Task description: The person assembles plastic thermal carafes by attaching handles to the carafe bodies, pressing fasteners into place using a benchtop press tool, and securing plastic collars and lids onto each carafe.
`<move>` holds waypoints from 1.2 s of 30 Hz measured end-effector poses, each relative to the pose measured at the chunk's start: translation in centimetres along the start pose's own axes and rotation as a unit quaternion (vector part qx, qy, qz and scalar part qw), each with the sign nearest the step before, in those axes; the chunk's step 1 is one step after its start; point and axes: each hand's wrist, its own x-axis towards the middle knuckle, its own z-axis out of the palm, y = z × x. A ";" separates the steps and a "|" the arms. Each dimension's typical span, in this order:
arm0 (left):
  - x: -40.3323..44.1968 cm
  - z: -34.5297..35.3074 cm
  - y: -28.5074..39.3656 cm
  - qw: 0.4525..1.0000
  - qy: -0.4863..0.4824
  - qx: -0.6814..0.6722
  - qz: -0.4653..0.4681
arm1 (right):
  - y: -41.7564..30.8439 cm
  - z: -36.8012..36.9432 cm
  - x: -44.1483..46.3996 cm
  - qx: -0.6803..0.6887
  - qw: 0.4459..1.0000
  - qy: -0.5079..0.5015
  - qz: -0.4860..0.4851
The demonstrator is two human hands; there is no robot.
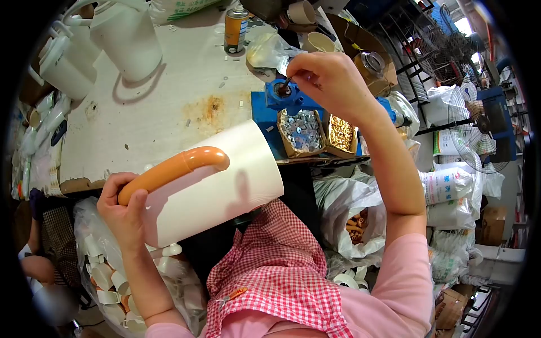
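My left hand (125, 217) is closed round the lower end of an orange handle (174, 168) on a white cylindrical pot (225, 186). The pot lies tilted sideways above my lap, in front of the table edge. Over a small blue holder (277, 100), my right hand (332, 81) pinches a thin dark stick (288, 82). Its lower end reaches the dark opening of the holder; its tip is hard to make out. Just below stand a box of silvery washers (303, 130) and a box of brass-coloured small parts (341, 135).
White watering cans (127, 42) stand at the table's back left. A spray can (235, 28) and a plastic bag (269, 50) are at the back. Sacks of orange parts (356, 226) and white parts (104, 276) flank my lap. A fan (479, 121) stands right.
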 end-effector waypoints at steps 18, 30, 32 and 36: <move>-0.3 0.7 2.4 0.999 -0.030 0.014 -0.031 | 0.4 -0.2 -1.3 0.229 0.966 -0.033 0.118; 0.0 -0.5 -0.6 0.999 -0.011 0.029 0.024 | 4.6 9.5 -12.5 0.035 0.973 -0.024 0.226; -0.3 -0.6 -0.1 0.998 -0.015 0.025 -0.046 | 4.9 10.6 -12.2 -0.001 0.979 -0.025 0.204; -0.7 -0.9 -0.3 0.999 -0.019 0.040 -0.029 | 5.7 11.1 -12.0 -0.021 0.981 -0.064 0.182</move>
